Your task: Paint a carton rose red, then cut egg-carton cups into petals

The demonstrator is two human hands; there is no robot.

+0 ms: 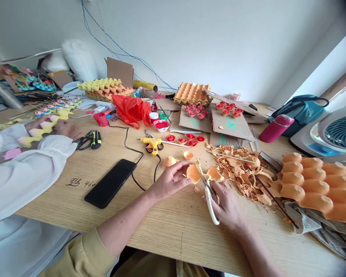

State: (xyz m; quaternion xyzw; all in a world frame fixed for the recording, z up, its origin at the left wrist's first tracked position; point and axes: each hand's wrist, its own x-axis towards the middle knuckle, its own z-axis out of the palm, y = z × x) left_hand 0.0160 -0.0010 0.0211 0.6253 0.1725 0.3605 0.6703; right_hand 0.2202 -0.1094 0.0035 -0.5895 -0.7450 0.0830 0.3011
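My left hand (173, 180) pinches an orange egg-carton cup (193, 174) by its left side, thumb toward me. In my right hand (229, 202) is a pair of white-handled scissors (210, 204), fingers wrapped round the handles. Their blades meet the cup's right edge, where a thin strip of carton stands up. Just beyond lie a loose round cup (188, 155) and a cut cup with petal-like edges (215, 173). Another cup (168, 162) sits behind my left fingers. Carton trimmings (248, 175) are heaped to the right of the scissors.
A black phone (110, 183) and a yellow glue gun (152, 145) with its cord lie left. Red paper flowers (192, 142) stand ahead. An orange egg tray (314, 181) is at right, near a pink bottle (276, 128) and fan (341, 127). A co-worker's white sleeve (46, 165) reaches in from the left.
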